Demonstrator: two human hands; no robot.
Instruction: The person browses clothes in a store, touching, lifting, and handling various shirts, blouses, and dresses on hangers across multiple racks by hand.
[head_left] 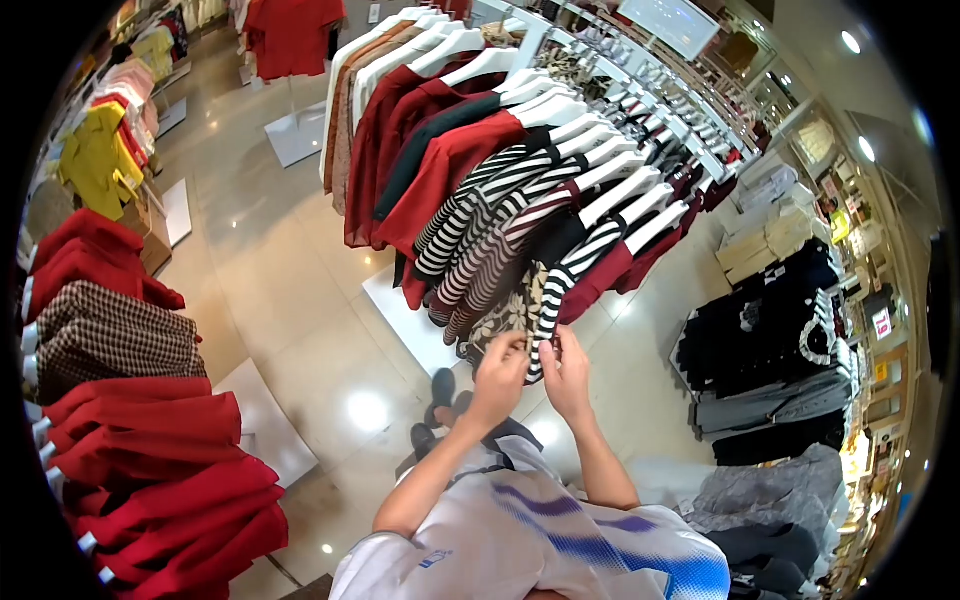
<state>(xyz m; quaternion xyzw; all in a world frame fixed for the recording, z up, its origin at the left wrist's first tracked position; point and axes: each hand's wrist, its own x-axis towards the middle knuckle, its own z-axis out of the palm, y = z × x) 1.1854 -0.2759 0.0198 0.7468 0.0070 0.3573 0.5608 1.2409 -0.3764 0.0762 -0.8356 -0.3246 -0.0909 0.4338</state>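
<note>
A black-and-white striped shirt (562, 290) hangs from a white hanger on the rack, its sleeve reaching down between my hands. My left hand (498, 380) is closed, fingers curled at the sleeve's left edge, beside a black-and-cream floral garment (500, 318). The exact pinch point is partly hidden by the fingers. On the other side, my right hand (567, 378) has its thumb against the striped sleeve and its fingers around the edge. Dark red garments (600, 285) hang just right of the striped shirt, and more striped tops (480, 215) hang to its left.
The clothes rack (690, 135) runs across the top, holding many white hangers. A lower display of red garments (170, 420) stands at left, with a checked one (110, 330) among them. Black clothes (760, 330) hang at right. A white base plate (410, 320) lies on the tiled floor (300, 310).
</note>
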